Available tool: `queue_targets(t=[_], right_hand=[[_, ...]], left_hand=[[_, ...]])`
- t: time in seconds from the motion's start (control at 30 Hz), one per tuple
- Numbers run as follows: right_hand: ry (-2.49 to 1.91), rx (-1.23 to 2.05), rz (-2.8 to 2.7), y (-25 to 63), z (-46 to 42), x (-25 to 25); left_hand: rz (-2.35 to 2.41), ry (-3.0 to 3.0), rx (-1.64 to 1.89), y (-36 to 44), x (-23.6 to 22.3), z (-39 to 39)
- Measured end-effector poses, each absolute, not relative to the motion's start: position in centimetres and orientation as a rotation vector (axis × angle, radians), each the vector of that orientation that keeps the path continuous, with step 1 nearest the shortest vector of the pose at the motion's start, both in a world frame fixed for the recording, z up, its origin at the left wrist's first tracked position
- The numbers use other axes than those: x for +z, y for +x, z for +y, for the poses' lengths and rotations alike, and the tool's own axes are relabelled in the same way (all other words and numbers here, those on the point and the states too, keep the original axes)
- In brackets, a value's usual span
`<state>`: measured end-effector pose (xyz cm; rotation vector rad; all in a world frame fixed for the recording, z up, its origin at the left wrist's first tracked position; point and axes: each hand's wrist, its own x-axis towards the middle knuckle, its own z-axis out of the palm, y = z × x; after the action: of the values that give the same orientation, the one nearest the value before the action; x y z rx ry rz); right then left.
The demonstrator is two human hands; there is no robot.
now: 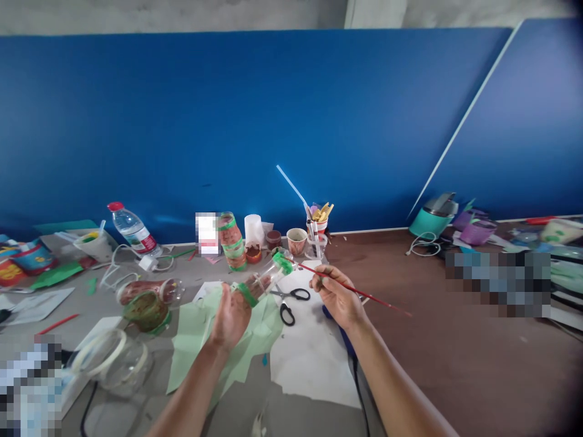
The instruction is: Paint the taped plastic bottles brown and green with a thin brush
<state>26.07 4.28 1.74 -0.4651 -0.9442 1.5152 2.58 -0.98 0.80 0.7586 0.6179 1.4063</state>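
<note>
My left hand (232, 317) is wrapped round the lower part of a clear plastic bottle (264, 280), which tilts up to the right. Green paint bands the bottle near my fingers and at its far end. In my right hand (339, 294) a thin red paintbrush (364, 294) is pinched, its tip at the green end of the bottle. Beneath the bottle lie black-handled scissors (288, 312) on white paper (314, 364), beside a crumpled light green sheet (200, 331).
Behind stand a painted green-and-brown bottle (232, 243), a paper cup (297, 241) and a cup of wooden sticks (321, 221). A water bottle (132, 230), a painted jar (146, 311) and a clear container (113, 361) are left. A teal container (432, 217) sits right.
</note>
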Motion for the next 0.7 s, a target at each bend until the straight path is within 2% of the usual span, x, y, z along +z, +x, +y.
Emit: queue_targets(t=[0.47, 0.7], right_hand=[[-0.569, 1.31, -0.788, 26.8, 6.6, 0.8], [-0.694, 1.1, -0.885, 25.9, 6.7, 2.5]], left_hand=[[0.777, 0.618, 1.649, 2.4, -0.6, 0.7], [0.95, 0.7, 1.74, 2.4, -2.8, 1.7]])
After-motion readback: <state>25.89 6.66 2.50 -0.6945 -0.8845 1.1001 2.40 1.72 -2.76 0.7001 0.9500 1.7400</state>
